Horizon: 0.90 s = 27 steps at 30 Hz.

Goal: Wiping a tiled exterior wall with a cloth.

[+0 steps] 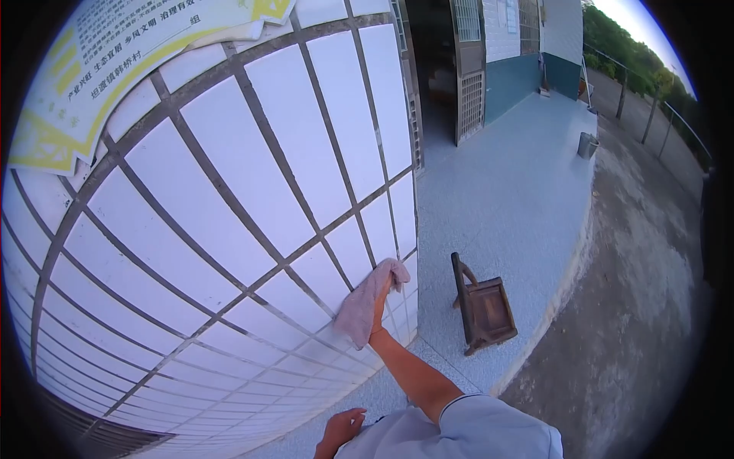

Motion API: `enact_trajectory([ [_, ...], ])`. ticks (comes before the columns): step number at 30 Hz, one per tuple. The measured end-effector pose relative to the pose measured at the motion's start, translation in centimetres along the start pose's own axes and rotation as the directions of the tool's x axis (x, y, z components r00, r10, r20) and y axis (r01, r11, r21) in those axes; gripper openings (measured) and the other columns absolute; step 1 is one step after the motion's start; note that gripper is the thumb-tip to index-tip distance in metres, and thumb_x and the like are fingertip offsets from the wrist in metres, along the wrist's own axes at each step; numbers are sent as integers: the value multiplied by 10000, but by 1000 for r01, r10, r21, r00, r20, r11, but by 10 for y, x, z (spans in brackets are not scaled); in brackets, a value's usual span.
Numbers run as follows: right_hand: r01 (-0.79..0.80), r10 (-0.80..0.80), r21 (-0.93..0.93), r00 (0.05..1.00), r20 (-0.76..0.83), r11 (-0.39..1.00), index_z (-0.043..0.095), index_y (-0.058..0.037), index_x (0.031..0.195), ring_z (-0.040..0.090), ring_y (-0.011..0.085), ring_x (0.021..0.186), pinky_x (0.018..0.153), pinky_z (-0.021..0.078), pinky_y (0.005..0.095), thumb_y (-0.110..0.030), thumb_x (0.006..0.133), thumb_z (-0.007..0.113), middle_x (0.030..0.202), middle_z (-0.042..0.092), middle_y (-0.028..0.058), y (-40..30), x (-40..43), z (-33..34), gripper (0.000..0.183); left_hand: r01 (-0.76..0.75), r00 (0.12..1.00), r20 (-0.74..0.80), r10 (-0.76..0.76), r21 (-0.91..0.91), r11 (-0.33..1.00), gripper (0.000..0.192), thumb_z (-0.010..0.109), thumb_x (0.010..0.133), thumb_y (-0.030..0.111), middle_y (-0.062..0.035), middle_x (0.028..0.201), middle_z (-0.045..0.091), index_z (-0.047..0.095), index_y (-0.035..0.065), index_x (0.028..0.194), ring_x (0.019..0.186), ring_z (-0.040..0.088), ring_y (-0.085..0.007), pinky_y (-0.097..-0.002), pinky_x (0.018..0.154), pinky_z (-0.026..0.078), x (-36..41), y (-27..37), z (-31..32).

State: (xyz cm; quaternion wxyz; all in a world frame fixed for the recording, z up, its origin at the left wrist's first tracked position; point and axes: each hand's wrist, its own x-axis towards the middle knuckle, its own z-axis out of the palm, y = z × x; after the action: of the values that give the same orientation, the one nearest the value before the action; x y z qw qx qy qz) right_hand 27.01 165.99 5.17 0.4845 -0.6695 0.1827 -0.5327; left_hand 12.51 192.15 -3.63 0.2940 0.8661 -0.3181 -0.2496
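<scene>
My right hand (383,307) presses a pinkish-grey cloth (360,312) against the white tiled wall (275,252), low down near its right-hand corner. Most of the fingers are hidden under the cloth, which hangs down to the left of the wrist. Dark grout lines run between the tiles, paler in the lower rows. Down by my body, my left hand (342,429) hangs away from the wall with its fingers loosely bent. Nothing shows in it.
On the speckled terrace floor (504,189) to the right stands a small wooden chair (487,312). A printed poster (114,74) with writing covers the wall's upper left. Farther off are an open door (470,74), a metal bucket (588,145) and a broom (544,86). The terrace edge drops to concrete ground (619,275).
</scene>
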Motion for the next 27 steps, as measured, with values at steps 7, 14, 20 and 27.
enact_trajectory([
  [7,-186,163,227,980,114,956,109,56,1404,102,429,1350,1106,89,466,-239,878,526,1460,83,251,-22,1,-2,733,-23,1000,4,23,2,1000,240,554,856,277,-118,910,679,664,176,1044,832,651,-306,-397,737,518,-6,0,3],
  [14,407,-408,-111,913,16,906,87,81,1401,85,457,1342,1081,48,555,-206,796,616,1454,86,276,-134,103,11,853,-31,999,8,31,-9,999,239,559,849,267,-115,924,678,668,157,1032,831,655,-295,-381,738,519,-10,6,-4],
  [20,396,-436,-352,899,-38,848,232,62,1376,211,486,1283,1061,139,579,-172,814,579,1408,221,282,-59,87,14,701,-43,998,-46,40,-49,998,240,561,851,270,-120,905,679,670,161,1034,821,658,-289,-376,730,519,-14,3,-2],
  [27,214,-225,-117,971,-85,970,300,16,1364,330,411,1244,1062,211,515,-199,834,580,1345,359,247,-45,49,-6,637,63,998,-14,-64,-26,998,239,573,849,279,-114,927,677,668,167,1037,835,655,-292,-373,740,517,-24,-4,1],
])
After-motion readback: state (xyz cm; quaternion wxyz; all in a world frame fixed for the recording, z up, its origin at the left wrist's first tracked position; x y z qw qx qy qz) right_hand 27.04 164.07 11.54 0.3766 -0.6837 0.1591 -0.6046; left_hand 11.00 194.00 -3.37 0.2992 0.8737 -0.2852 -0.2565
